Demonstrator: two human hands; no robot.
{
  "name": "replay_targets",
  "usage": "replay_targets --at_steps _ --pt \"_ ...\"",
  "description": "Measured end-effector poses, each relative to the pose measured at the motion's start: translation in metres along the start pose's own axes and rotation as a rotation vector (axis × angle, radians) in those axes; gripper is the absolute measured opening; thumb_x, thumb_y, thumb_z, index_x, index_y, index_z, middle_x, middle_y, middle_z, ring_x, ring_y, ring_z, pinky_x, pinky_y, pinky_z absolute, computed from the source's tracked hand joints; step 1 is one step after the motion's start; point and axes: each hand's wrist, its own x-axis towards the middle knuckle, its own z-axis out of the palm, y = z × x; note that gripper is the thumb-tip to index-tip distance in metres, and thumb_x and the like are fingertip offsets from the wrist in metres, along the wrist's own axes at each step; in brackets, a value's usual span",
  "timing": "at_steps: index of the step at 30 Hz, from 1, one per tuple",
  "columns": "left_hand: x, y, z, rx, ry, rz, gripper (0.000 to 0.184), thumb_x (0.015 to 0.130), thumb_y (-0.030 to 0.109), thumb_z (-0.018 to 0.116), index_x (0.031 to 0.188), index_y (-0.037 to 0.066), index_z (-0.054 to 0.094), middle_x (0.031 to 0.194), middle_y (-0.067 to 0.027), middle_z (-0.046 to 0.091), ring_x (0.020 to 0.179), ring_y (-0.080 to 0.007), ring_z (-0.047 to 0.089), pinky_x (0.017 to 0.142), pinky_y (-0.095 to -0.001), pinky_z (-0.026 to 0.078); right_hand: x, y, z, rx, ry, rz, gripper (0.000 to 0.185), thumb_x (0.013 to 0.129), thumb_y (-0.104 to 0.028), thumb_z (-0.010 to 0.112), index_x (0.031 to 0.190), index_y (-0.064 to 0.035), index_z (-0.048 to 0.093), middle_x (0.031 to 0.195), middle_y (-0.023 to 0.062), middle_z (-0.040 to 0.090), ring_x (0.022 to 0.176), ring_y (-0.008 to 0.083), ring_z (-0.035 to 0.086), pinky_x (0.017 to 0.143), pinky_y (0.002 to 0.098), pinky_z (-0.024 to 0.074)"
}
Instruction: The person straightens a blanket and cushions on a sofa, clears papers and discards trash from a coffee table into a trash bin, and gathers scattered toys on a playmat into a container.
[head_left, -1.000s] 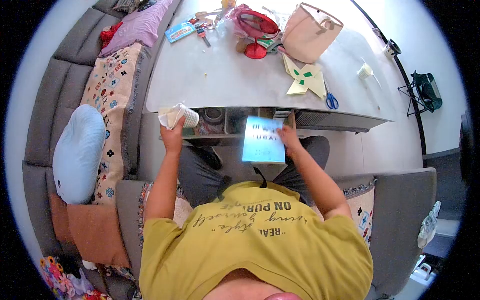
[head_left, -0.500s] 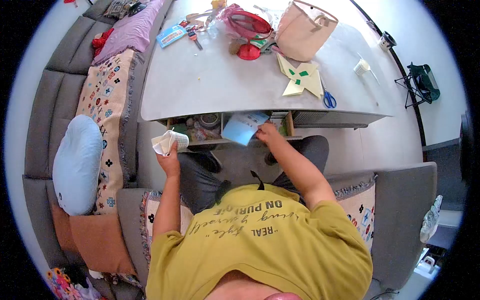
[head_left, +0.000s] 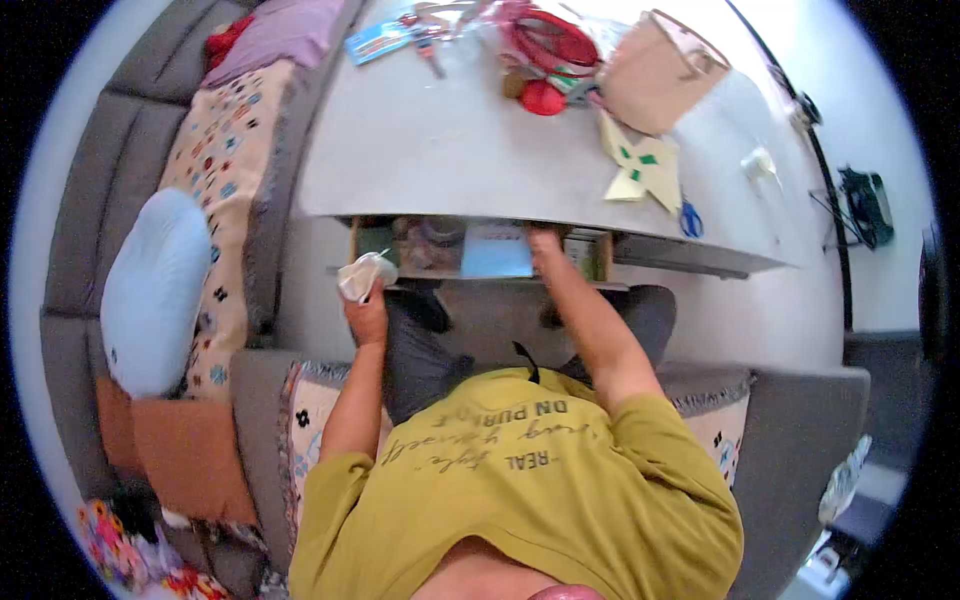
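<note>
Step, likely: right hand (head_left: pixel 543 242) placing booklet (head_left: pixel 497 257) by front edge of drawer (head_left: pixel 606 258); fingertips indiscernible. Left hand (head_left: pixel 366 300) pinches cup (head_left: pixel 384 266). Next calls for release, presumably.

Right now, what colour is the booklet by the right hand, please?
The booklet is light blue, clearest in the head view.

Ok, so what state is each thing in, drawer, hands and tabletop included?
Drawer: open, with things inside
Blue booklet: inside the drawer
Right hand: at the booklet's edge; grip unclear
White container: held in the left hand
Red mirror: standing on the table
Beige bag: standing
Blue scissors: lying down; blades too blurred
</note>
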Motion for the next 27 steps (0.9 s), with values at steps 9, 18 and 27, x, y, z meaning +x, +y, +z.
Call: replay_targets --at_steps 9,18,27 --pt "-0.001 0.023 0.005 0.023 0.014 0.078 0.048 0.074 0.021 0.071 0.111 0.000 0.048 0.098 -0.0165 0.061 0.090 -0.0281 0.061 0.076 -0.0358 0.047 -0.031 -0.028 0.000 -0.778 0.009 0.063 0.059 0.066 -0.004 0.067 0.120 -0.0011 0.045 0.113 0.0155 0.055 0.099 0.0257 0.054 0.079 0.0366 0.0462" --pt "-0.005 0.025 0.008 0.041 0.023 0.027 0.050 0.075 0.022 0.071 0.113 0.000 0.047 0.100 -0.0153 0.061 0.091 -0.0262 0.060 0.078 -0.0332 0.046 -0.115 -0.103 0.056 -1.547 0.018 -0.104 0.028 0.077 -0.018 0.057 0.099 -0.0008 0.060 0.104 0.0190 0.058 0.098 0.0362 0.055 0.083 0.0374 0.0448" --pt "-0.021 0.049 -0.002 0.097 -0.382 0.137 0.039 0.074 0.016 0.071 0.106 -0.001 0.054 0.098 -0.0120 0.062 0.089 -0.0221 0.060 0.078 -0.0321 0.047 -0.148 -0.265 -0.048 -1.037 0.495 -1.260 0.019 0.073 -0.006 0.054 0.092 -0.0047 0.059 0.092 0.0140 0.057 0.082 0.0305 0.054 0.076 0.0387 0.0425"
